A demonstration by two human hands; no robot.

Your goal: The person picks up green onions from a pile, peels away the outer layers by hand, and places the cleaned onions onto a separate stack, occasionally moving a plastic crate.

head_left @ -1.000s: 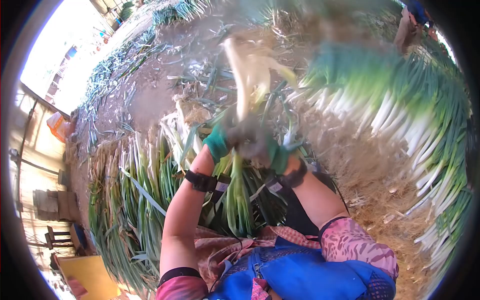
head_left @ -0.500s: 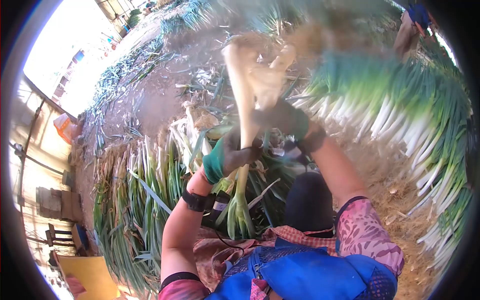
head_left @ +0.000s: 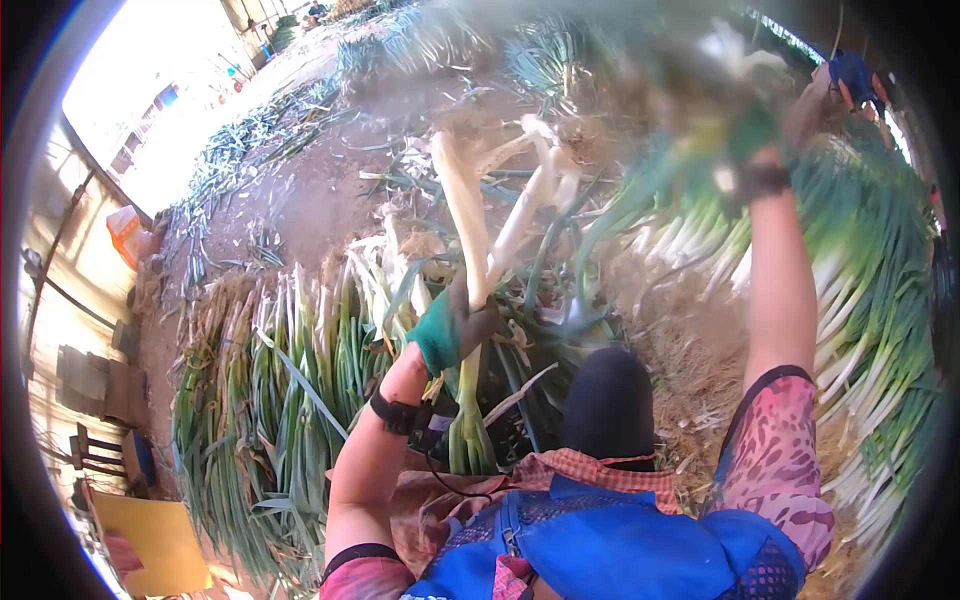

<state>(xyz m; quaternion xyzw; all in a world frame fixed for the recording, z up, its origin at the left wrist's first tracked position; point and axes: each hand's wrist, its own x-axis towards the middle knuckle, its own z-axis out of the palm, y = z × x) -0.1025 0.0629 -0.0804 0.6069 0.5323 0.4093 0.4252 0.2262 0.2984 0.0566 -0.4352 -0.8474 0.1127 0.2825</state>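
My left hand, in a dark glove with a green cuff, is closed around a thick green onion. Its pale, partly stripped stalk points up and its green leaves hang below the fist. Pale loose layers splay out beside the stalk. My right hand reaches far out to the upper right, above the laid-out row of clean green onions. Motion smears its gloved fingers, and whitish and green streaks around it hide whether it holds anything.
Untrimmed green onions lie in a thick row on the left. Peeled scraps and leaves litter the soil farther off. Dry straw-like roots cover the ground on the right. Another person bends at the upper right. A dark rounded object is close to my body.
My right hand has left the stalk in front of me and swung up and right over the clean row. My left hand keeps its grip, slightly lower and to the left.
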